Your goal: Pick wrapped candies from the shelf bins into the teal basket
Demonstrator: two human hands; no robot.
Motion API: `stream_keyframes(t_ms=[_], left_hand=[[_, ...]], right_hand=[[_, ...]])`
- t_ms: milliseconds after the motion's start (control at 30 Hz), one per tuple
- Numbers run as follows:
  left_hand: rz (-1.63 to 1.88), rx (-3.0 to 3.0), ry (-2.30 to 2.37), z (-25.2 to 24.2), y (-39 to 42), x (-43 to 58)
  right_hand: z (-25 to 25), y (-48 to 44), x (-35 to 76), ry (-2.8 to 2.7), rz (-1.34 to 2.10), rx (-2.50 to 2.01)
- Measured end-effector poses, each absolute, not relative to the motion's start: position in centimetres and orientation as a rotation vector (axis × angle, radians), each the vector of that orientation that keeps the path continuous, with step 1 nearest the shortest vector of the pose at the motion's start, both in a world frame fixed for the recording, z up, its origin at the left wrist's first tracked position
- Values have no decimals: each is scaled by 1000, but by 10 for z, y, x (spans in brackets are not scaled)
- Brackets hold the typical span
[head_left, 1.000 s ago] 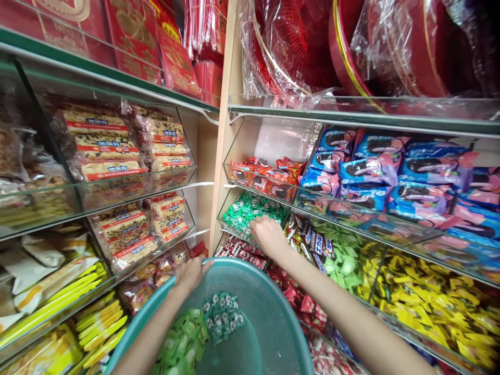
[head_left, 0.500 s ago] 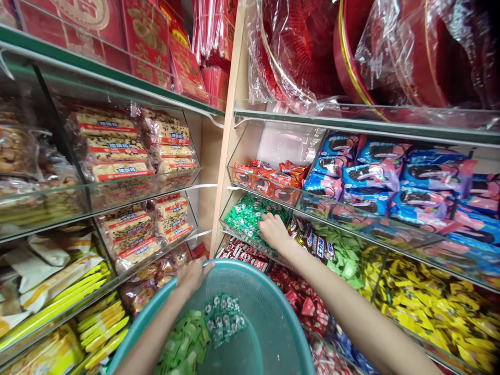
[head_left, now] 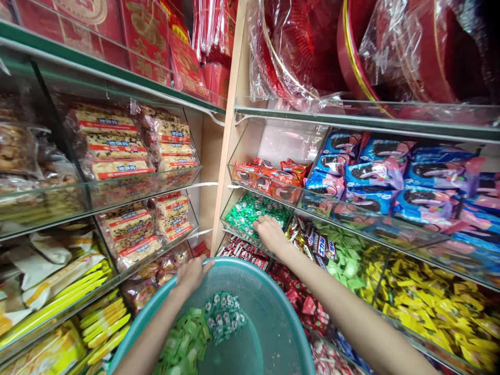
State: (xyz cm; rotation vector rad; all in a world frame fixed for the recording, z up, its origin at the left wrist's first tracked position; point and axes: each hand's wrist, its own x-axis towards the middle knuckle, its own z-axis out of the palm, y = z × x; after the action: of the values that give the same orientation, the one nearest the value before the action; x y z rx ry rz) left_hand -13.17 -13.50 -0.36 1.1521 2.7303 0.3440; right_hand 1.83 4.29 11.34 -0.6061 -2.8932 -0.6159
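My left hand (head_left: 193,274) is closed over the far rim of a teal plastic basket (head_left: 269,307). Inside the basket lie light-green wrapped sweets (head_left: 185,338) and a cluster of dark-green wrapped candies (head_left: 224,315). Ahead and to the right, my right hand (head_left: 270,235) reaches into a clear shelf bin of green-wrapped candies (head_left: 252,211). Its fingers are curled down among them, near the bin's front edge. The fingertips are hidden, so how many candies they grip does not show.
Below the right hand are red-wrapped candies (head_left: 244,252). Snack bars in brown wrappers (head_left: 312,242) and yellow-wrapped sweets (head_left: 433,302) fill bins to the right. A clear shelf lip (head_left: 269,190) runs above the hand. Packaged pastries (head_left: 117,143) stand on the left shelves.
My right hand has drawn slightly left and down, toward the front edge of the green candy bin, its fingers still curled. My left hand and the basket stay nearly in place.
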Motion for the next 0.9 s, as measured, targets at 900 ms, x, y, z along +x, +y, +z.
stream_keyframes(t_ms=[900], left_hand=[[329,1176,2741,-4,-134,-128]], right_hand=[[73,-32,21,-2583,564,-63]])
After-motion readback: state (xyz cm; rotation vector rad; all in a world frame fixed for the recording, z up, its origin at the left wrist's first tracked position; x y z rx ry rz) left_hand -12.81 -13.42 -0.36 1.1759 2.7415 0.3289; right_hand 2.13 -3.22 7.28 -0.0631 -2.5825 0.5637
